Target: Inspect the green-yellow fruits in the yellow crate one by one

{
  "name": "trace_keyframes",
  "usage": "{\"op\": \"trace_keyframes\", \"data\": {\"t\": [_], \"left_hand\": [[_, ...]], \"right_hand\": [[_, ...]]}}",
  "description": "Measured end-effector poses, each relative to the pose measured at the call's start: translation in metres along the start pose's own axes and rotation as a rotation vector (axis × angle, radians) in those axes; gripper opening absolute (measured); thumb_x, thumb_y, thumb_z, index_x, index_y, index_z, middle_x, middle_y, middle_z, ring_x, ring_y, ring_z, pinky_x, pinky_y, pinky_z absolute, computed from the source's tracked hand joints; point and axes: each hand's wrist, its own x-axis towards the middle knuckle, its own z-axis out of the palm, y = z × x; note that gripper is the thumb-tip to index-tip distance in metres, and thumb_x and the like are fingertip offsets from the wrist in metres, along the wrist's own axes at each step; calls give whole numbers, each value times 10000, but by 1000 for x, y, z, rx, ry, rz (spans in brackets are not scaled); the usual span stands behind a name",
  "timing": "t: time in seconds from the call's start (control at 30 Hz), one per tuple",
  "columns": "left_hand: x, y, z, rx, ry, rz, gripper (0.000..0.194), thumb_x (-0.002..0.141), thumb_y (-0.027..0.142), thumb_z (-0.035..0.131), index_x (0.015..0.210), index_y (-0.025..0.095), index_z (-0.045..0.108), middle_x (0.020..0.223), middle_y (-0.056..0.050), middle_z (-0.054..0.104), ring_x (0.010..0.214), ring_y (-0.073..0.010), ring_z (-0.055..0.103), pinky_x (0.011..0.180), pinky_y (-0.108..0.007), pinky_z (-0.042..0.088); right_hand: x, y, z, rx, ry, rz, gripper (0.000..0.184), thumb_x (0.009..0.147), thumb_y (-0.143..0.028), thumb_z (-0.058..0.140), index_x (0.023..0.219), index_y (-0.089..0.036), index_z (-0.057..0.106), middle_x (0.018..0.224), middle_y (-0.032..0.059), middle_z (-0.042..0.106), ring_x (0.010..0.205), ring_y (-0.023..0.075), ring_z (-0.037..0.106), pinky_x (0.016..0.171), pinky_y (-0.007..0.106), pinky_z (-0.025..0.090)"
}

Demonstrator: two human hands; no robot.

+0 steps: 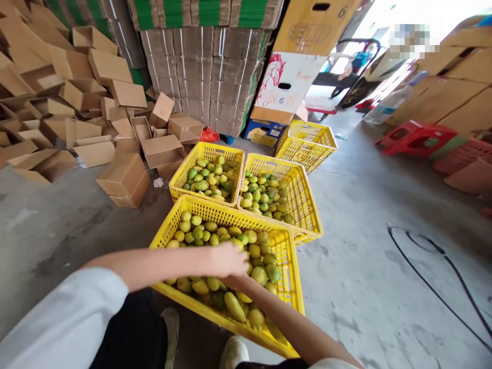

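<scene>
My left hand [229, 260] reaches over the nearest yellow crate [295, 277], its slightly blurred fingers curled together and pointing right. What they hold, if anything, is hidden. Just behind them shows a bright yellow lemon [237, 243]; whether the hand touches it I cannot tell. Crossing underneath, my right hand [235, 280] is mostly covered by the left one, so its fingers do not show. Around both hands lie many green-yellow lemons [259, 276], some round and some long, filling the crate's lower part.
Behind stand two more yellow crates of lemons, a left crate [177, 185] and a right crate [307, 200]. Another yellow crate [307, 146] is farther back. Open cardboard boxes [94, 151] heap up at left. A red stool [417, 139] and black cable [434, 287] are at right.
</scene>
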Motion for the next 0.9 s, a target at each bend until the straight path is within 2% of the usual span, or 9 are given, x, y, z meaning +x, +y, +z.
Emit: {"op": "trace_keyframes", "data": {"t": [0.13,0.23,0.33,0.43,0.5,0.57,0.7,0.8,0.9], "left_hand": [[64,-65,-78,152,395,-155,734,968,-118,352,1590,151,635,1668,-178,577,1523,-334,582,1154,-482,588],[106,-100,-81,-42,527,-461,964,899,-125,452,1791,229,358,1880,-158,244,1691,-377,380,1295,-601,478],[114,-110,-22,-189,499,-460,888,1029,70,510,1841,184,170,1910,-185,-55,1782,-392,61,1425,-643,216],[91,-105,70,-184,396,-212,717,1094,141,483,1796,182,345,1914,-148,73,1791,-293,50,1456,-558,39],[69,-102,126,-310,253,-280,647,1102,213,541,1743,211,452,1887,-116,246,1770,-260,204,1451,-502,151],[54,-103,163,-360,183,-403,589,1088,211,563,1673,147,535,1768,-196,472,1595,-337,535,1338,-537,408],[54,-110,187,-397,157,-466,516,979,111,683,1495,133,667,1725,-170,520,1385,-311,672,1242,-463,497],[69,-111,190,-382,137,-519,553,949,121,752,1493,105,652,1718,-237,486,1470,-396,576,1255,-598,471],[76,-112,197,-339,135,-545,706,950,170,792,1614,112,559,1752,-291,412,1565,-481,443,1254,-738,416]], "right_hand": [[5,11,1,-334,-12,72,254,1060,-255,735,1309,-207,723,1198,119,751,1086,280,742,957,424,622],[2,15,2,-528,-8,43,387,898,-131,641,1272,-224,686,989,123,749,995,330,753,837,399,558],[-3,19,6,-711,-32,11,433,919,-126,578,1345,-163,651,1052,179,777,984,354,769,819,404,539],[-4,24,10,-862,-69,-17,451,1007,-126,513,1437,-57,628,1026,226,801,953,377,785,824,419,548],[-2,25,8,-933,-94,-48,469,1028,-121,496,1466,-14,627,993,238,805,921,378,788,814,423,558],[2,24,2,-976,-127,-108,455,1032,-132,522,1449,-13,661,1046,247,805,964,374,785,846,426,574],[9,26,-14,-994,-202,-281,372,1046,-229,614,1352,-79,761,1333,258,743,1293,398,684,1137,513,516],[13,35,-20,-986,-149,-379,513,1016,-293,700,1502,-131,717,1566,263,614,1533,446,492,1314,664,322],[14,47,-20,-957,40,-458,638,984,-371,751,1569,-125,686,1617,265,570,1582,491,418,1343,772,188]]}}
